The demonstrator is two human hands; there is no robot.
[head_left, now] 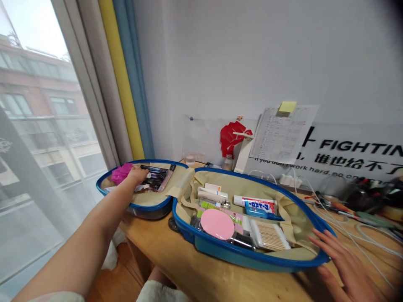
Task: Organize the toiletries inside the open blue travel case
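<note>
An open blue suitcase lies on a wooden desk, its two halves side by side. My left hand (pixel 137 174) reaches into the left half (pixel 103 189) and closes on something small beside a pink pouf (pixel 121 173) and dark cosmetic tubes (pixel 156 177). My right hand (pixel 341 260) rests with spread fingers at the near right rim of the right half (pixel 220 253). That half holds a round pink compact (pixel 217 223), a box of cotton swabs (pixel 270 235), a toothpaste box (pixel 258 205) and white tubes (pixel 212 194).
The desk (pixel 176 251) stands against a white wall with a paper sheet (pixel 280 134), a red paper cut-out (pixel 231 136) and a printed banner (pixel 359 155). White cables (pixel 346 228) and pens clutter the right side. A window (pixel 34 126) and curtains (pixel 126 79) fill the left.
</note>
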